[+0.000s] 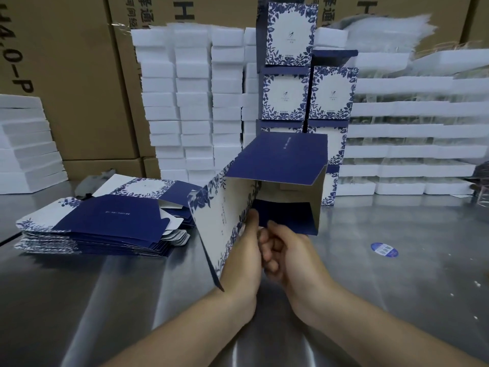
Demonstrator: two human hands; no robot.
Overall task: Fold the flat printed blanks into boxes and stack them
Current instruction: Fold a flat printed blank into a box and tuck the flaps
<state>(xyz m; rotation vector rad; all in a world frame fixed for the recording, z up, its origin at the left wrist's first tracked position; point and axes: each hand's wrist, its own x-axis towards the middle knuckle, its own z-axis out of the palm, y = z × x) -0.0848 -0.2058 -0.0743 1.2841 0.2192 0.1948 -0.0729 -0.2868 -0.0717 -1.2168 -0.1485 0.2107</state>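
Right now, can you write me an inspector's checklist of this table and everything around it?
Surface: shiny metal table.
Job's things: half-folded box held up in the middle; pile of flat blanks on the left; finished boxes stacked behind.
Clutter: round blue sticker and white crumbs on the table's right side.
Hands: left hand grips the box's flowered side panel; right hand has curled fingers at the box's open end, grip unclear.
Cables: nothing seen.
Surroundings: white foam blocks, clear trays and brown cartons at the back.
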